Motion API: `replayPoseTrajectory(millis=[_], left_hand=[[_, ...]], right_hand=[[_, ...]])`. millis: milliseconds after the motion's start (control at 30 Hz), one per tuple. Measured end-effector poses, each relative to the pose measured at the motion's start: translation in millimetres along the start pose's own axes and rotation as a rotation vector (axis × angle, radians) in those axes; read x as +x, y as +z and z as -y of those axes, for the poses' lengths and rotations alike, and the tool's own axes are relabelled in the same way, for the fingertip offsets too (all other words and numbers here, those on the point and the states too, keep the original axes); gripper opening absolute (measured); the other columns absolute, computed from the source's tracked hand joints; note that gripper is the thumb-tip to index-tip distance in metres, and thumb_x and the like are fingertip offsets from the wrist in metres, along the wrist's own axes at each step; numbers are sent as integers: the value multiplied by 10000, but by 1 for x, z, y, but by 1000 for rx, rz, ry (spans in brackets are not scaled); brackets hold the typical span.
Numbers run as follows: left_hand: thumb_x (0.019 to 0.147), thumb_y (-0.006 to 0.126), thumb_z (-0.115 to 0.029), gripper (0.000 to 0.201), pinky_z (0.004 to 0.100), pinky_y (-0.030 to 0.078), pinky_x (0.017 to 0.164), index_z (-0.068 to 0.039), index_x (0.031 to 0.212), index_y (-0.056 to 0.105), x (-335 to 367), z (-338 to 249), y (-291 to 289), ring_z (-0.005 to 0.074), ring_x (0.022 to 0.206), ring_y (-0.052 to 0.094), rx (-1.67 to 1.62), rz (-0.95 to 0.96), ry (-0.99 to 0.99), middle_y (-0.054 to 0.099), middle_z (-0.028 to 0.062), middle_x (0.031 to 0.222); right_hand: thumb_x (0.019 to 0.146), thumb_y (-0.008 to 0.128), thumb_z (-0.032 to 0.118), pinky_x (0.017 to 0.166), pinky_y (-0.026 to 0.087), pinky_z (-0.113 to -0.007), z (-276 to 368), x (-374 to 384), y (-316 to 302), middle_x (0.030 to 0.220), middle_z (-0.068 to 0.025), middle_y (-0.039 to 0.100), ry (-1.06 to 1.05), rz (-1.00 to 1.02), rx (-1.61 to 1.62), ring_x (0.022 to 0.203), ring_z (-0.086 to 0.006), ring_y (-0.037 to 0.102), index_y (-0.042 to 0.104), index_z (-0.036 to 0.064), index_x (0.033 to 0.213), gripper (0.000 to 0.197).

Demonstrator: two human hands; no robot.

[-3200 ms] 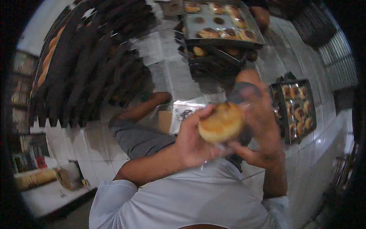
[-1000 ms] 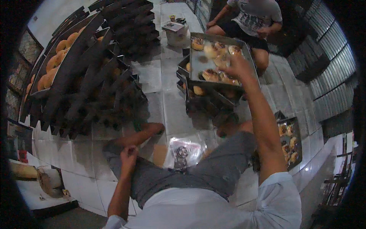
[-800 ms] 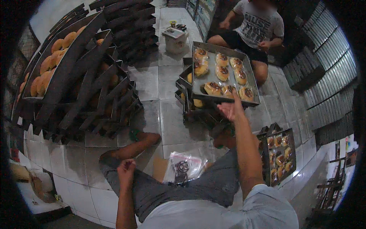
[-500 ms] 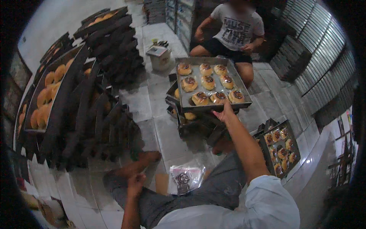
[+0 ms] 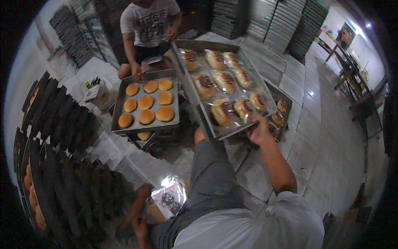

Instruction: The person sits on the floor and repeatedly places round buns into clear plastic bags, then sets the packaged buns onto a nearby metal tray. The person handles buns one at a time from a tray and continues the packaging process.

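My right hand (image 5: 260, 132) grips the near right edge of a metal tray (image 5: 209, 128), which hangs tilted in the air. On it lie several browned buns (image 5: 224, 81) in clear plastic with dark printed rings. My left hand (image 5: 140, 227) is low beside my leg at the lower left; dimness hides how its fingers lie. A packet of clear printed bags (image 5: 169, 200) rests by my lap. Left of the lifted tray, another tray (image 5: 117, 124) of plain golden buns (image 5: 146, 102) sits on top of a stack.
A co-worker (image 5: 150, 29) sits across, a hand near the plain buns' far edge. Under the lifted tray, partly hidden, stands a lower tray (image 5: 286, 93) of wrapped buns. Dark stacked trays (image 5: 70, 178) fill the left side. A pale box (image 5: 97, 94) stands behind.
My right hand has lifted the tray of wrapped buns off the stack and carried it right, toward the other wrapped buns. Plain buns beneath are uncovered. The view has turned right.
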State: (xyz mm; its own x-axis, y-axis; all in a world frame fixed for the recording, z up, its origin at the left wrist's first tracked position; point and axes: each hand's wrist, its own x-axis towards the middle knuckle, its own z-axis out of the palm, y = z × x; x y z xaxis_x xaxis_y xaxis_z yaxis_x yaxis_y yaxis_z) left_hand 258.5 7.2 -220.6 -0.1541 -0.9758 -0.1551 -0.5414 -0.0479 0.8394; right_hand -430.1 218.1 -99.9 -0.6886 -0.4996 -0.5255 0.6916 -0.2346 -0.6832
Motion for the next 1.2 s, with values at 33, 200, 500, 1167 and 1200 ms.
replayPoseTrajectory(millis=[33,200,500,1167,1200], left_hand=[[916,757,-184,273,396,524,848,35,1068,698,3,6,-3,232,900,642,59,3,24,702,114,952],[905,756,-160,255,387,527,839,32,1065,704,4,-27,-7,218,898,657,143,104,15,711,120,945],[909,732,-91,163,358,537,830,39,1008,729,9,-60,-8,207,900,681,335,221,23,725,109,923],[956,748,-141,195,346,563,827,20,1066,738,-30,-87,38,161,926,700,85,-71,152,755,100,985],[956,748,-144,193,351,565,816,19,1059,741,-29,-80,41,163,929,704,18,-43,179,760,104,983]], right_hand=[[769,713,358,679,580,-347,5,3,-31,1015,-40,706,-53,-52,2,853,-217,676,670,121,1128,432],[844,743,523,534,526,-283,36,15,-144,923,-33,719,-182,-114,-144,679,-197,660,674,128,1130,492],[897,632,662,459,539,-217,70,70,-245,894,-70,718,-10,-363,-270,608,-134,654,642,105,1241,654],[883,847,335,903,585,-429,-149,-73,184,1005,-143,787,-403,780,-1052,966,-313,750,785,37,1062,353],[815,882,436,948,568,-445,-196,-55,205,1050,-190,789,-419,871,-1249,985,-364,747,795,28,1102,506]])
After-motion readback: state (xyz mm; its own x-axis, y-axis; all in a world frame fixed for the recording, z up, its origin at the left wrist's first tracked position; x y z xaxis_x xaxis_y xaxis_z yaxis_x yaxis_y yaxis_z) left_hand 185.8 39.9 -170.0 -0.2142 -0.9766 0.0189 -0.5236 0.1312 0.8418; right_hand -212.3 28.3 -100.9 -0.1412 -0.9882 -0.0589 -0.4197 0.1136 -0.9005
